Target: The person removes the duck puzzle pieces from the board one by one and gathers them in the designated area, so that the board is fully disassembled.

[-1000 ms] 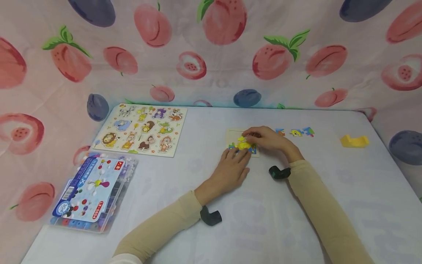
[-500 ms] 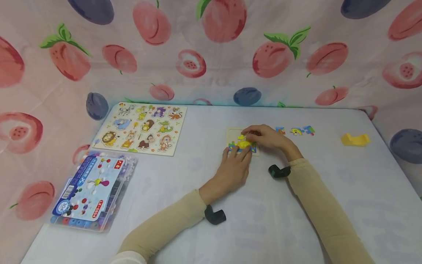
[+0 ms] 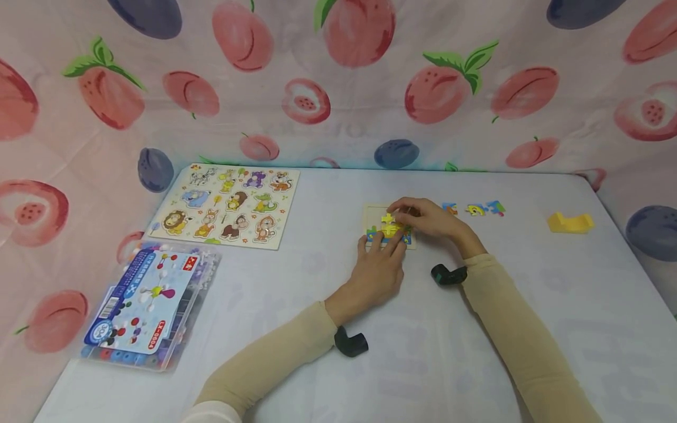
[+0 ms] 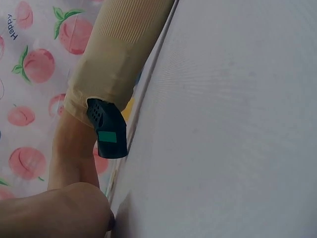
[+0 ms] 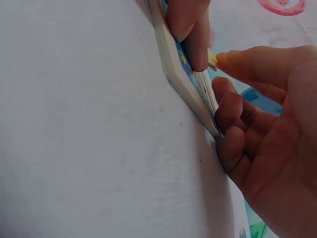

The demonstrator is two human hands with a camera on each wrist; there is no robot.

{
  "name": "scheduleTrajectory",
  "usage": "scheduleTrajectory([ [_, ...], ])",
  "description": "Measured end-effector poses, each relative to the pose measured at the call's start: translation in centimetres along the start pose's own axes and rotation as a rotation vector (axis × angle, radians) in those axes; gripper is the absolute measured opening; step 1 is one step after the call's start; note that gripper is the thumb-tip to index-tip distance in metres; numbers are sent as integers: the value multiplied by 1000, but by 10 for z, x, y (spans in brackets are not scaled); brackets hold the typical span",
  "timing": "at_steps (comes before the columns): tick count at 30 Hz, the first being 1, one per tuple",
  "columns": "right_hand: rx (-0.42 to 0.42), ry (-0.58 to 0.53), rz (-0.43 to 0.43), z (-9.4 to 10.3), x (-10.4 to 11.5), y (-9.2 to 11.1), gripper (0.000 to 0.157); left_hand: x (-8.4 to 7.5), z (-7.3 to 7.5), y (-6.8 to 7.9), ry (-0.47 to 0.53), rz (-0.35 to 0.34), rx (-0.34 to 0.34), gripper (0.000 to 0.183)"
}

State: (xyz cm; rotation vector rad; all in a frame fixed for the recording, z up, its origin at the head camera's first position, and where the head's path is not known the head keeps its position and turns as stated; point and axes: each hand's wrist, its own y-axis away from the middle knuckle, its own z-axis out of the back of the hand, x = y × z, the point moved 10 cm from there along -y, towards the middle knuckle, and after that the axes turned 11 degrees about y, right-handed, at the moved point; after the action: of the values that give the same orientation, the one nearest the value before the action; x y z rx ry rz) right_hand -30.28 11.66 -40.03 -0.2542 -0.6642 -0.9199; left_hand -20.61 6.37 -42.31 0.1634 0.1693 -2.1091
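A small wooden jigsaw board lies on the table, its lower part filled with yellow and blue puzzle pieces. My left hand rests its outstretched fingertips on the pieces along the board's near side. From the right, my right hand reaches over the board, its fingers bent. It pinches a yellow puzzle piece, whose edge shows at a fingertip in the right wrist view; most of that piece is hidden. The ring and little fingers curl by the board's edge. In the left wrist view only part of the left hand shows.
Loose puzzle pieces lie right of the board, partly behind the right hand. A yellow plastic block sits farther right. An animal puzzle board and a clear box with a printed label stand at left.
My left hand has shifted slightly to the right along the board's near side, uncovering more yellow pieces. The right hand stays over the board with only small finger movement.
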Motion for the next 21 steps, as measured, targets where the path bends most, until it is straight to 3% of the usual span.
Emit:
scheduleTrajectory([
  [5,-22,-33,48,6,17,6,28,1,-1,0,6,4,-9,32],
  [12,-47,-123,40,6,16,2,24,2,-2,0,18,14,9,35],
  [21,-151,-124,38,13,-10,3,23,1,1,1,-1,-3,-32,35],
])
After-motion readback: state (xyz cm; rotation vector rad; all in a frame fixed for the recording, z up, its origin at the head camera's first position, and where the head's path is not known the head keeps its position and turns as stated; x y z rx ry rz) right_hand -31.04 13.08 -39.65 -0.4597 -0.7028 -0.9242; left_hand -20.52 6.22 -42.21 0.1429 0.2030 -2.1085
